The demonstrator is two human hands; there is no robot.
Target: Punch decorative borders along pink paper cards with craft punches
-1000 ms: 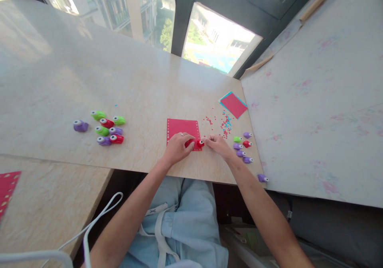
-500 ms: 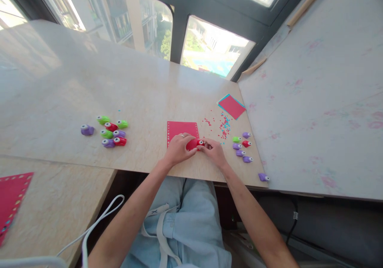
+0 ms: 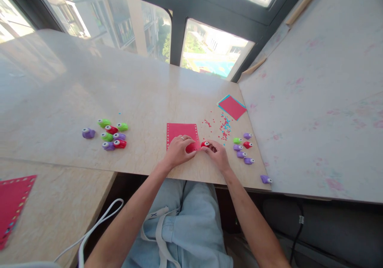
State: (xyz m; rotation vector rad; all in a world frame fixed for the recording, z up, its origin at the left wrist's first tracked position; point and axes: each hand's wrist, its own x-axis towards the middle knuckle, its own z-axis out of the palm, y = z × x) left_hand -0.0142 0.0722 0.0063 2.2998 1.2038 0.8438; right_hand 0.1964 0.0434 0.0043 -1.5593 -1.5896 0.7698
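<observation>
A red paper sheet (image 3: 181,128) lies on the table with small punched holes along its edges. My left hand (image 3: 178,150) is over its lower part, its thumb and curled fingers gripping the paper near the lower right corner. A small red craft punch (image 3: 205,144) with a white-and-black round button is pinched in my right hand (image 3: 218,154). The punch is just right of the sheet's edge; whether it touches the paper I cannot tell. My fingers cover part of the punch and of the sheet's lower edge.
Several purple, green and red punches (image 3: 111,129) stand at the left, and more (image 3: 240,154) at the right. Red and blue paper bits (image 3: 225,128) lie scattered below stacked paper (image 3: 232,107). Another punched red sheet (image 3: 14,204) and a white cable (image 3: 101,219) are at lower left.
My right hand has moved slightly right with the red punch, away from the sheet's edge. My left hand stays on the paper. The view has shifted a little.
</observation>
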